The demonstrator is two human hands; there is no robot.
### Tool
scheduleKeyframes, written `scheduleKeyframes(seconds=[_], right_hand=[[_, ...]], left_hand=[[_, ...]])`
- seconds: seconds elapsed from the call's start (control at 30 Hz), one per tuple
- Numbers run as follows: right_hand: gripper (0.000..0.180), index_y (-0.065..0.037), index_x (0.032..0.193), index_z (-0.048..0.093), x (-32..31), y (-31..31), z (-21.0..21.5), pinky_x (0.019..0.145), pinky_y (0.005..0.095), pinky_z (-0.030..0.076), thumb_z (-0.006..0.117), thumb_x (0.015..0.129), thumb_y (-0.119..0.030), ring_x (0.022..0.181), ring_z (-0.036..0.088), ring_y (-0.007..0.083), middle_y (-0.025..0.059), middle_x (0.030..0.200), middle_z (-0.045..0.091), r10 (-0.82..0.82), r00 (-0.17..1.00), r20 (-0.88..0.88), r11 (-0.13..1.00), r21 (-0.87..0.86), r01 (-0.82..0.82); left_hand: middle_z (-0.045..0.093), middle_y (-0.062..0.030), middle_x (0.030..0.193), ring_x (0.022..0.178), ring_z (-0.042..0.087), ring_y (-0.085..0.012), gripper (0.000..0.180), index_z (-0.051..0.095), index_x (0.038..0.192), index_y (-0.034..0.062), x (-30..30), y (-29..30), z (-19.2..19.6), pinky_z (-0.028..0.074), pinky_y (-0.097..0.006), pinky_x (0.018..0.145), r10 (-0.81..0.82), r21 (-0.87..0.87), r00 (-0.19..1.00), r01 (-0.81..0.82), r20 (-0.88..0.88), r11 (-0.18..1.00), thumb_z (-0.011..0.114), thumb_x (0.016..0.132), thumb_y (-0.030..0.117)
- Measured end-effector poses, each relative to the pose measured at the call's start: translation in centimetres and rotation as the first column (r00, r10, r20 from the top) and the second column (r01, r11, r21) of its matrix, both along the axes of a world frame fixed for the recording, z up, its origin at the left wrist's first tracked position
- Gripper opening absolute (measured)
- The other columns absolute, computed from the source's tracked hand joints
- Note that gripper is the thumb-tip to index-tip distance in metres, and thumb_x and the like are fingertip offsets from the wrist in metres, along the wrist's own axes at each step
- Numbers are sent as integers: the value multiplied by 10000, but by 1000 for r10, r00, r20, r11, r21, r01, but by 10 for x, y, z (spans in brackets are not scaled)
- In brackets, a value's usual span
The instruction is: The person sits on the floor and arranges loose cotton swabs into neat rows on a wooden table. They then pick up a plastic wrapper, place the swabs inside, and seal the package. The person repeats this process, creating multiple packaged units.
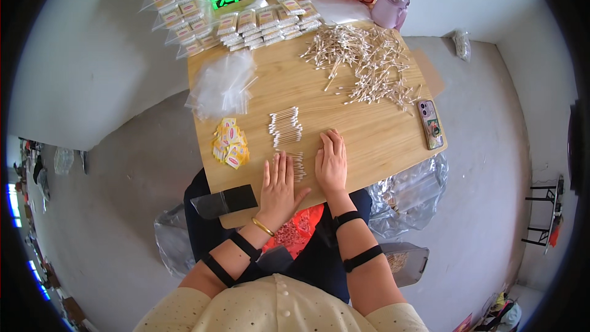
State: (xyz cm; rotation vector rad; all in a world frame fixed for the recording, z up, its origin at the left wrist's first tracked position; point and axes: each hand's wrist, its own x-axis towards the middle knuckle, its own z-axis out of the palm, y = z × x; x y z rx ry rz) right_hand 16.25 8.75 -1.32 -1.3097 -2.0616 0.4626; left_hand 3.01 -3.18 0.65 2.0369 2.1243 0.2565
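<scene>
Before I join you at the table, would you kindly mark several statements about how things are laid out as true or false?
1. The nearer row of cotton swabs lies between the left hand and the right hand. True.
2. The loose swab heap sits at the near left corner. False: the loose swab heap is at the far right.
3. The phone lies by the right edge of the table. True.
4. The yellow cards are inside the clear bags. False: the yellow cards lie nearer the person than the clear bags.
</scene>
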Motion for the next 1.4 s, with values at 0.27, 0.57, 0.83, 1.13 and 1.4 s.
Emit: scheduleKeyframes(seconds=[0.27, 0.57, 0.83, 1.13, 1.4], right_hand=[[244, -67, 1143, 659, 1, 1, 2, 1127, 510, 393, 640, 902, -102, 1217, 539, 360, 153, 1215, 599, 51, 999, -15, 998, 35, -51], [81, -148, 915, 681, -28, 16, 6, 890, 450, 413, 732, 855, -167, 1010, 564, 300, 52, 980, 604, 187, 978, 91, 979, -96, -178], [85, -139, 924, 667, -34, 39, 21, 871, 442, 426, 722, 860, -123, 973, 598, 299, 46, 920, 633, 244, 967, 75, 959, -169, -229], [107, -84, 1042, 654, 8, 10, 7, 897, 465, 443, 642, 937, -103, 1011, 563, 348, 136, 1046, 605, -33, 998, -56, 999, -43, 31], [144, -64, 1089, 634, 10, -5, -2, 928, 465, 437, 590, 958, -106, 1035, 552, 360, 147, 1090, 594, -81, 994, -77, 996, 31, 83]], left_hand=[[215, -277, 1668, 1582, 153, -371, 956, 237, 1580, -97, -2, -6, 0, 49, -549, 1276, -21, -5, 999, 20, -33, 1000, 502, 988, 605], [260, -263, 1650, 1572, 180, -371, 930, 271, 1576, -74, -2, 3, -8, 103, -567, 1270, 5, 47, 1000, -6, 13, 999, 508, 986, 604], [278, -279, 1638, 1557, 219, -383, 954, 300, 1554, -93, -2, 8, -12, 121, -594, 1258, 15, 99, 999, -19, 45, 995, 567, 951, 597], [235, -220, 1683, 1593, 143, -316, 976, 270, 1583, -75, -11, 31, -9, 55, -536, 1286, 6, 80, 1000, -7, 19, 997, 499, 967, 647], [214, -240, 1684, 1592, 138, -338, 984, 251, 1583, -91, -13, 32, 1, 46, -548, 1284, -54, 91, 998, 56, -26, 994, 483, 976, 647]])
